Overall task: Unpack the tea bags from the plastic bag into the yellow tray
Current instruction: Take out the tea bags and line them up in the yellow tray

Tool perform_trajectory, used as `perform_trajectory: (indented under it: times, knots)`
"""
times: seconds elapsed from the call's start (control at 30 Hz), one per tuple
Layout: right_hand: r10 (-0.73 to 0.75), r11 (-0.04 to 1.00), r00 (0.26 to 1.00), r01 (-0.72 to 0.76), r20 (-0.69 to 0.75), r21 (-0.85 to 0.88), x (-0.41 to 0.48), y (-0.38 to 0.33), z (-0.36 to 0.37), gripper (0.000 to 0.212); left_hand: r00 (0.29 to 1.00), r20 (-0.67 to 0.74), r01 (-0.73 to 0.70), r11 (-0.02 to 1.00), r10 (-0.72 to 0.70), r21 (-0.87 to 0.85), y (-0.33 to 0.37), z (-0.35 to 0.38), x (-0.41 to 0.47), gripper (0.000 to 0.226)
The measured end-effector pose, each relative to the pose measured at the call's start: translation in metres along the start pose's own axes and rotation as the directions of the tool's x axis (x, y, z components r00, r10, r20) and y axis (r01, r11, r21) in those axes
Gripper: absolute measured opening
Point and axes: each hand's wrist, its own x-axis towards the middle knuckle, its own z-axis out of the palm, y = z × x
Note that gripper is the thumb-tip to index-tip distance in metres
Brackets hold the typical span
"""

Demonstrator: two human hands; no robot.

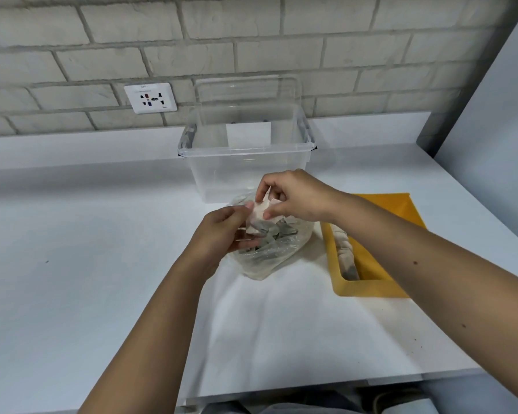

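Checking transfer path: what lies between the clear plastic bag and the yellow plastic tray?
Head view: bare white tabletop between clear plastic bag and yellow plastic tray.

Clear tub [222, 177] just behind plastic bag [266, 259], yellow tray [368, 286] beside it, rightward.

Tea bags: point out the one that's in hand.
The pale tea bag pinched by the right hand above the plastic bag. The rest lie inside that bag or in the yellow tray.
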Motion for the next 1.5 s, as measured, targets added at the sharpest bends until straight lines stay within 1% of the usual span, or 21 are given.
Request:
perform_trajectory:
  times: [0.07, 0.13, 0.17, 0.2, 0.27, 0.33, 0.43, 0.57, 0.7, 0.8, 0.87, 0.9, 0.97, 1.03, 1.13, 1.2, 1.27, 1.3, 1.37, 1.43, 1.5]
  knots:
    - [0.025, 0.99, 1.0, -0.027, 0.013, 0.141, 0.001, 0.0, 0.005, 0.029, 1.0, -0.023, -0.013, 0.997, 0.015, 0.074, -0.003, -0.005, 0.0, 0.025]
    - [0.073, 0.956, 0.997, -0.065, -0.019, 0.285, 0.005, 0.004, 0.012, 0.019, 0.994, -0.104, -0.037, 0.995, 0.047, 0.097, -0.005, -0.011, 0.002, 0.023]
    - [0.105, 0.956, 0.994, -0.089, -0.043, 0.281, 0.007, 0.007, 0.016, 0.013, 0.986, -0.15, -0.054, 0.994, 0.069, 0.097, -0.005, -0.015, 0.002, 0.021]
    - [0.131, 0.972, 0.99, -0.118, -0.053, 0.201, 0.01, 0.012, 0.021, 0.01, 0.977, -0.194, -0.07, 0.992, 0.089, 0.104, -0.006, -0.018, 0.002, 0.022]
    - [0.155, 0.984, 0.988, -0.154, 0.008, -0.091, 0.015, 0.021, 0.036, 0.013, 0.961, -0.252, -0.078, 0.987, 0.111, 0.139, -0.007, -0.026, 0.004, 0.025]
    - [0.172, 0.935, 0.981, -0.133, 0.092, -0.327, 0.02, 0.028, 0.055, 0.017, 0.956, -0.275, -0.064, 0.985, 0.107, 0.161, -0.008, -0.031, 0.005, 0.025]
    - [0.191, 0.906, 0.971, -0.117, 0.145, -0.407, 0.023, 0.031, 0.072, 0.014, 0.951, -0.294, -0.045, 0.983, 0.097, 0.18, -0.008, -0.033, 0.005, 0.02]
    - [0.147, 0.931, 0.975, -0.08, 0.166, -0.356, 0.019, 0.027, 0.058, 0.004, 0.941, -0.316, -0.07, 0.983, 0.121, 0.168, -0.007, -0.031, 0.002, 0.015]
    - [0.063, 0.975, 0.973, -0.013, 0.223, -0.221, 0.006, 0.001, 0.009, 0.003, 0.897, -0.379, -0.143, 0.961, 0.227, 0.236, -0.006, -0.026, 0.003, 0.014]
    - [0.023, 0.988, 0.969, 0.015, 0.246, -0.151, 0.003, -0.02, -0.018, 0.005, 0.902, -0.345, -0.167, 0.947, 0.258, 0.273, -0.005, -0.016, 0.005, 0.014]
    - [0.037, 0.995, 0.978, -0.018, 0.206, -0.096, 0.006, -0.024, -0.019, 0.006, 0.931, -0.298, -0.148, 0.965, 0.209, 0.215, -0.003, -0.008, 0.004, 0.014]
    - [0.052, 0.995, 0.984, -0.036, 0.173, -0.093, 0.009, -0.024, -0.017, 0.006, 0.95, -0.272, -0.119, 0.982, 0.155, 0.144, -0.002, -0.005, 0.003, 0.014]
    - [0.075, 0.99, 0.992, -0.062, 0.101, -0.128, 0.013, -0.018, -0.009, 0.005, 0.975, -0.219, -0.04, 0.999, 0.039, 0.002, -0.002, -0.003, 0.0, 0.018]
    - [0.091, 0.987, 0.995, -0.084, 0.042, -0.139, 0.014, -0.012, 0.0, 0.004, 0.986, -0.167, 0.013, 0.998, -0.022, -0.058, -0.003, -0.005, -0.001, 0.027]
    - [0.105, 0.993, 0.994, -0.106, -0.011, -0.053, 0.013, -0.004, 0.013, 0.006, 0.992, -0.129, 0.01, 1.0, -0.01, 0.001, -0.005, -0.005, -0.002, 0.03]
    - [0.111, 0.993, 0.993, -0.109, -0.051, 0.039, 0.014, 0.0, 0.02, 0.008, 0.986, -0.163, -0.013, 0.999, 0.018, 0.036, -0.007, -0.004, 0.0, 0.027]
    - [0.148, 0.983, 0.981, -0.131, -0.129, 0.132, 0.015, 0.006, 0.027, 0.016, 0.976, -0.216, -0.023, 0.999, 0.033, 0.049, -0.007, -0.005, 0.003, 0.026]
    - [0.169, 0.981, 0.972, -0.149, -0.166, 0.125, 0.014, 0.011, 0.031, 0.021, 0.972, -0.234, -0.026, 0.998, 0.036, 0.049, -0.007, -0.007, 0.003, 0.024]
    - [0.174, 0.979, 0.968, -0.189, -0.18, -0.073, 0.012, 0.025, 0.04, 0.024, 0.966, -0.254, -0.033, 0.998, 0.047, 0.056, -0.006, -0.009, 0.004, 0.02]
    - [0.191, 0.921, 0.973, -0.223, -0.129, -0.318, 0.01, 0.036, 0.05, 0.02, 0.963, -0.263, -0.038, 0.997, 0.054, 0.065, -0.007, -0.011, 0.006, 0.018]
    - [0.193, 0.881, 0.975, -0.222, -0.11, -0.418, 0.009, 0.042, 0.056, 0.016, 0.96, -0.276, -0.038, 0.997, 0.056, 0.07, -0.009, -0.012, 0.008, 0.018]
